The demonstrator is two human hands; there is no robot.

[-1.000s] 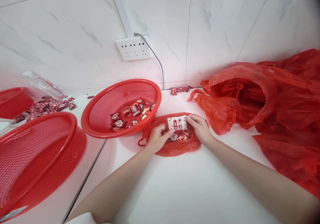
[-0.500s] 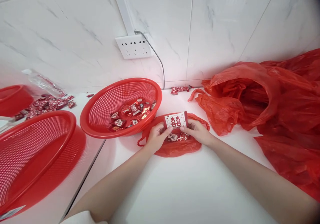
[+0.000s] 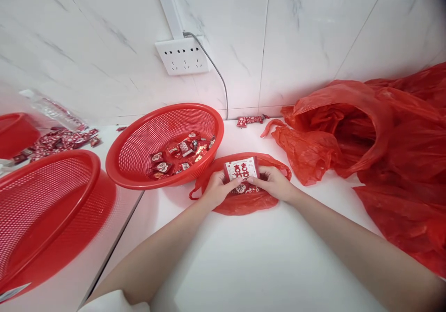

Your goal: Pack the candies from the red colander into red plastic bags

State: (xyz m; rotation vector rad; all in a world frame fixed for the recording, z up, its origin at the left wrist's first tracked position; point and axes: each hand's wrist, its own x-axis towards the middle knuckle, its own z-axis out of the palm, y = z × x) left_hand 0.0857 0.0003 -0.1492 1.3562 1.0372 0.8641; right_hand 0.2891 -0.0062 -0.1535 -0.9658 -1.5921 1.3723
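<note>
Both my left hand (image 3: 219, 189) and my right hand (image 3: 273, 182) grip a small red-and-white packet (image 3: 241, 167) printed with red characters, one at each side with the thumbs in front. They hold it above a red plastic bag (image 3: 240, 207) lying on the white table. Below the packet, wrapped sweets (image 3: 241, 188) in red and white show in the bag's mouth, partly covered by the thumbs. Just left of the bag, a red mesh basket (image 3: 139, 151) stands tilted, with several wrapped sweets inside it.
A second red basket (image 3: 91, 175) sits at the near left. Behind it lie a heap of red packets (image 3: 66, 140) and a clear plastic bottle (image 3: 55, 109). Crumpled red bags (image 3: 411, 140) cover the right side. A few small packets (image 3: 249, 120) lie by the wall.
The packet is still between both hands and sits slightly lower, its face tipped a little. The whole view has shifted slightly; the baskets and bags stay where they were.
</note>
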